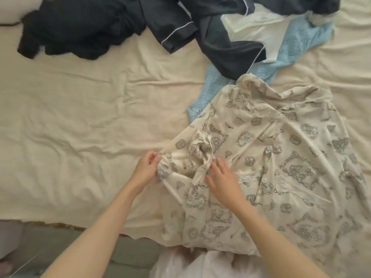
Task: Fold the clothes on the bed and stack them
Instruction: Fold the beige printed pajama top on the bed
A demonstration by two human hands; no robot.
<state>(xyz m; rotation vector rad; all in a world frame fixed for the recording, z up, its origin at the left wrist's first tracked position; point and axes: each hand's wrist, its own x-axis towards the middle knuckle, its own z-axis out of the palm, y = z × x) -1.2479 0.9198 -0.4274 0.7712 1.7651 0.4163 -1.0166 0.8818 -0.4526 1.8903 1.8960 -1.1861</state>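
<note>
Cream sheet on the bed [80, 117], with the printed cream shirt [271, 167] spread over the near right part, hem hanging off the edge. Dark clothes [140, 23] and a light blue knit [297, 43] are piled further back. Left hand [147, 167] pinches the shirt's left edge; right hand [222, 180] lies flat on it, fingers relaxed, just beside a bunched-up fold.

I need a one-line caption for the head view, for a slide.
Left hand pinches the printed cream shirt while the right hand rests flat on it.
</note>
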